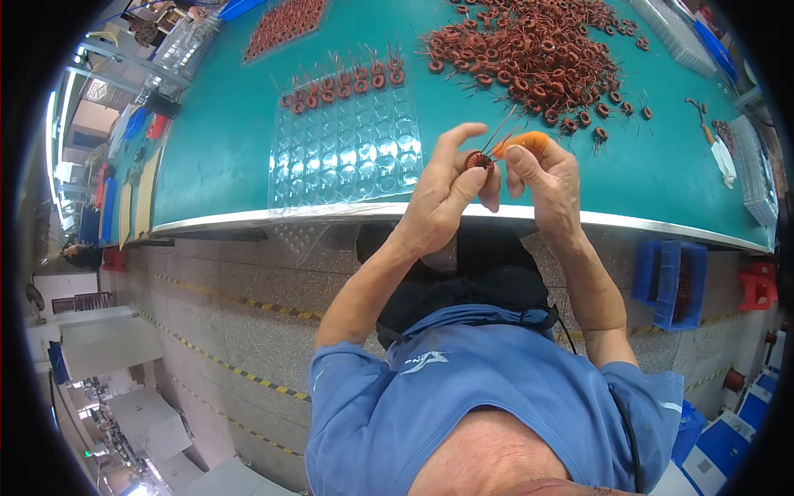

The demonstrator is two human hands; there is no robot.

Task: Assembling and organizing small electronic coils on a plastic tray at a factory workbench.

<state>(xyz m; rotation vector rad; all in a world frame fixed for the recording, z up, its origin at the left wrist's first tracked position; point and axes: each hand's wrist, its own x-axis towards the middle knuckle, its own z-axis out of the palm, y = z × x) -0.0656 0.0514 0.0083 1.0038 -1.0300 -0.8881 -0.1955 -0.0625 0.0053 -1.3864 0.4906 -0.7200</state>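
My left hand [441, 194] grips a small copper-wound ring coil [480, 161] between thumb and fingers, just above the table's near edge. Thin wire leads stick up from that coil. Close on its right, my right hand [542, 174] is closed, thumb against an index finger wearing an orange finger cot [527, 144]. That fingertip meets the coil's leads. A clear plastic tray [343, 157] with round pockets lies left of my hands. Ring coils [343, 85] stand in its far rows, leads upward. Beyond my right hand spreads a large heap of similar coils [529, 54].
Another filled coil tray [284, 29] lies at the far left of the green table [215, 124]. On the right are an orange-handled tool [721, 153] and stacked clear trays [754, 169]. Blue bins [680, 285] and a red stool [757, 285] stand on the floor at right.
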